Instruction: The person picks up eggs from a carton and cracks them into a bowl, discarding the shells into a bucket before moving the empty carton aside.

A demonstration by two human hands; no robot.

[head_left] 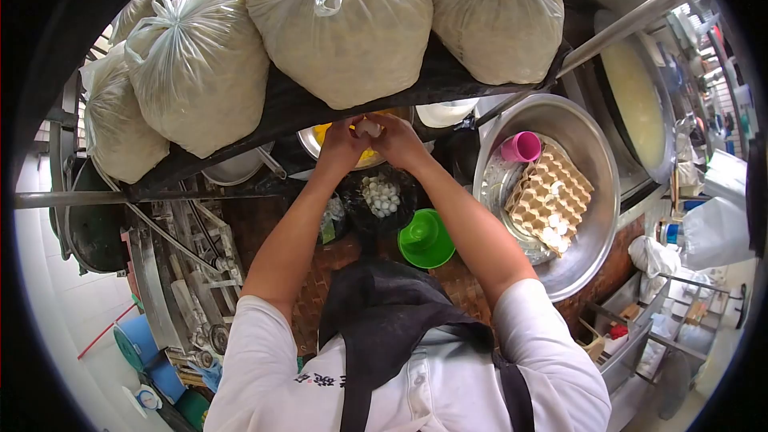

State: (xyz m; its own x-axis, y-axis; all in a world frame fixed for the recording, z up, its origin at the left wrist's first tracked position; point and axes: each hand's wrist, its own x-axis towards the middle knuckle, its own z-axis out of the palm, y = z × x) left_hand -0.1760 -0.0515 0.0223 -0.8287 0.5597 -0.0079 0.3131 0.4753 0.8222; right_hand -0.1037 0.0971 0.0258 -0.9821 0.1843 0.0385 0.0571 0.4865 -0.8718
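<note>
Both my hands are together under the shelf edge, over a metal bowl (306, 141) with yellow egg yolk in it. A pale egg (368, 127) sits between them, its shell apparently parted. My left hand (342, 146) closes on its left side and my right hand (398, 142) on its right; some fingertips are hidden. Just below the hands, a black plastic bag (360, 220) stands open with white eggshells (381, 196) inside. A bright green plastic basin (426, 238) is on the floor beside that bag.
Tied clear bags (340, 28) of pale contents line the shelf above my hands. On the right, a large metal basin (598, 252) holds egg trays (552, 188) with shells and a pink cup (522, 146). Metal machinery (188, 272) stands left; a wide pan (636, 96) is far right.
</note>
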